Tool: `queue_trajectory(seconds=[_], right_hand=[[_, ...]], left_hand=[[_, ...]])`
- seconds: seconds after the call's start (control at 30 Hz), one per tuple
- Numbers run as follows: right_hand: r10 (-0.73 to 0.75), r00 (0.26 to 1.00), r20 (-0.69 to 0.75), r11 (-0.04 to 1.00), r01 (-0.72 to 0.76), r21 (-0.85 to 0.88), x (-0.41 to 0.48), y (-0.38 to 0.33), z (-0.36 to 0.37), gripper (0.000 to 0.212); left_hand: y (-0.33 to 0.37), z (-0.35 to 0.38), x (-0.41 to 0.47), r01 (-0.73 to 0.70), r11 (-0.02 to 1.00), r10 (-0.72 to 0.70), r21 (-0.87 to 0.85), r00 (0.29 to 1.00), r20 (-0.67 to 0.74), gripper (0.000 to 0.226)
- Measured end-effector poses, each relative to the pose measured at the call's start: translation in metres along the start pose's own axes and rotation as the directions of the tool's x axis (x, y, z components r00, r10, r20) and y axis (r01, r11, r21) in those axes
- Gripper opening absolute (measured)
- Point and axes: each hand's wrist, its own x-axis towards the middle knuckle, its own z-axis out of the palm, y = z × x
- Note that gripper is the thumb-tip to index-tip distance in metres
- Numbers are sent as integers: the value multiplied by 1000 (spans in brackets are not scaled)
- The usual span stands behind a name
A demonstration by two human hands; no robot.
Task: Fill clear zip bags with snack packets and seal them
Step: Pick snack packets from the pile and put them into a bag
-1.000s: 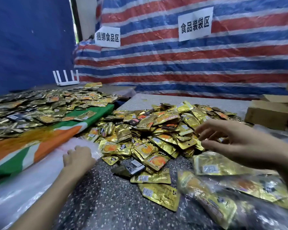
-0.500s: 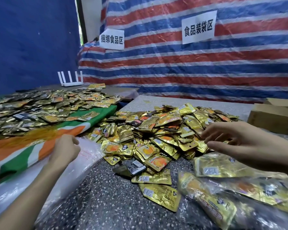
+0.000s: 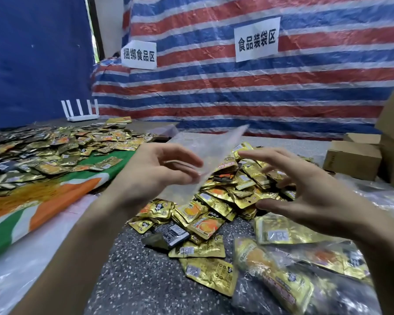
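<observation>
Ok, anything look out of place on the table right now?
A dark crumpled scrap lies at the near edge of the gold packet pile, beside a black packet; unlike the flat packets, it looks squashed. I cannot tell what it is. Nothing else stands out.

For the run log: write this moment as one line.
left hand: holds empty clear zip bag | right hand: empty, beside it | packet pile: below both | stage: filling not begun

White router point(image 3: 81, 118) by blue sheet point(image 3: 32, 53); cardboard boxes point(image 3: 353, 159) at right; two paper signs point(image 3: 256, 42) on striped tarp point(image 3: 237, 92).
</observation>
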Motion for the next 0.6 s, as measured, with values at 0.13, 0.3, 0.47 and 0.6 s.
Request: queue_trajectory(seconds=[0.13, 0.3, 0.47, 0.6], right_hand=[[-27, 990, -141, 997, 18, -69, 1, 0, -3, 71], [-25, 986, -166, 1000, 26, 2, -1, 3, -9, 46], [-45, 981, -190, 995, 61, 76, -2, 7, -13, 29], [-39, 978, -207, 990, 66, 128, -7, 12, -18, 24]], left_hand=[[4, 21, 10, -23, 993, 39, -119, 991, 127, 39], [7, 36, 19, -6, 975, 51, -221, 979, 197, 44], [9, 48, 28, -21, 958, 107, -286, 951, 289, 40], [9, 55, 40, -11, 983, 78, -184, 930, 360, 26]])
